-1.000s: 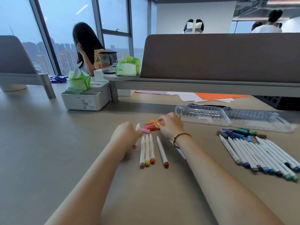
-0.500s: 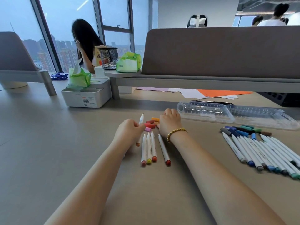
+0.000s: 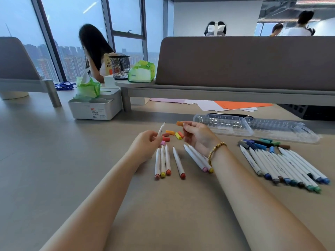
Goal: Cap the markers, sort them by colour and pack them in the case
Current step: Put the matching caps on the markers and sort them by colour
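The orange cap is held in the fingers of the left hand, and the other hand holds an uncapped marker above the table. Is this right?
Not quite: the hands are swapped. The head view shows the orange cap pinched in the fingers of the right hand, the one with the bead bracelet. The left hand holds the uncapped marker above the table.
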`<state>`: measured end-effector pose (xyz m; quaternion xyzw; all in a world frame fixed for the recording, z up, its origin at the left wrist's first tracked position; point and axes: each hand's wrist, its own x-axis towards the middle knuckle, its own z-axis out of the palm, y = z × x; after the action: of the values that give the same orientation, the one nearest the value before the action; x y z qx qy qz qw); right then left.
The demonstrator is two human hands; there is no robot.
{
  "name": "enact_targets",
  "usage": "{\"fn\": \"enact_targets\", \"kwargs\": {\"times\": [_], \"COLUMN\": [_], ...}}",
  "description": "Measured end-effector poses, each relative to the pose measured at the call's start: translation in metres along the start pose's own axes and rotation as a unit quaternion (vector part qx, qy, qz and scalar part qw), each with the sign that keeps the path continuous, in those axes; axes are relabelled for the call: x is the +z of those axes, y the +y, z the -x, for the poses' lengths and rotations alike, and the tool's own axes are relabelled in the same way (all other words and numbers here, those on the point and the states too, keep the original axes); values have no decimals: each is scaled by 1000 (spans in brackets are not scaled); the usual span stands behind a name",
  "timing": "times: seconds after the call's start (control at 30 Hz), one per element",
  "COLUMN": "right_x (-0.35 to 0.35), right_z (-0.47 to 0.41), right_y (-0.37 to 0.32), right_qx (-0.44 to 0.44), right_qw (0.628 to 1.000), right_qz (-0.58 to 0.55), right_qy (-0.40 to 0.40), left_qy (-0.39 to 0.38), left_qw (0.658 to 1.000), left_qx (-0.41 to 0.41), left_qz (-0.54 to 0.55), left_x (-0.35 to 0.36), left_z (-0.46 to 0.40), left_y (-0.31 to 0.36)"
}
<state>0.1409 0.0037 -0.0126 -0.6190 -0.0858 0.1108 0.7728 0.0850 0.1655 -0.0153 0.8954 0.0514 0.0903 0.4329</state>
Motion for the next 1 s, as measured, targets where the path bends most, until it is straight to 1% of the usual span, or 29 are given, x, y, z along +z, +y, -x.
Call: {"fn": "enact_targets", "kwargs": {"times": [0.07,0.13,0.23,0.33,0.4,0.57,0.7,0.87,1.0], "right_x": [-3,-7,-12,-16,-18,-16,-17,-10,-7], "right_z": [2,4,3,-1,-2,-1,-1,0,3], "right_y": [0,0,3,4,2,-2,-4,-5,-8], "right_qx": [3,3,-5,-27,-37,-52,-61,-72,-81], "right_qw": [999,998,999,996,994,976,966,955,943], "right_qz": [-43,-53,19,76,102,209,246,280,316], "right_qy": [-10,-26,-42,-31,-33,-42,-45,-68,-70], "left_qy": [-15,-30,-70,-107,-120,-146,-159,-181,-173], "left_qw": [1000,999,997,992,991,987,985,981,984], "left_qx": [5,12,23,28,26,28,24,22,12], "left_qz": [-3,-4,-30,-56,-57,-66,-61,-60,-40], "left_x": [1,1,2,1,-1,-3,-5,-5,-9], "left_z": [1,2,4,4,5,8,9,10,10], "left_y": [0,2,4,4,5,8,10,10,11]}}
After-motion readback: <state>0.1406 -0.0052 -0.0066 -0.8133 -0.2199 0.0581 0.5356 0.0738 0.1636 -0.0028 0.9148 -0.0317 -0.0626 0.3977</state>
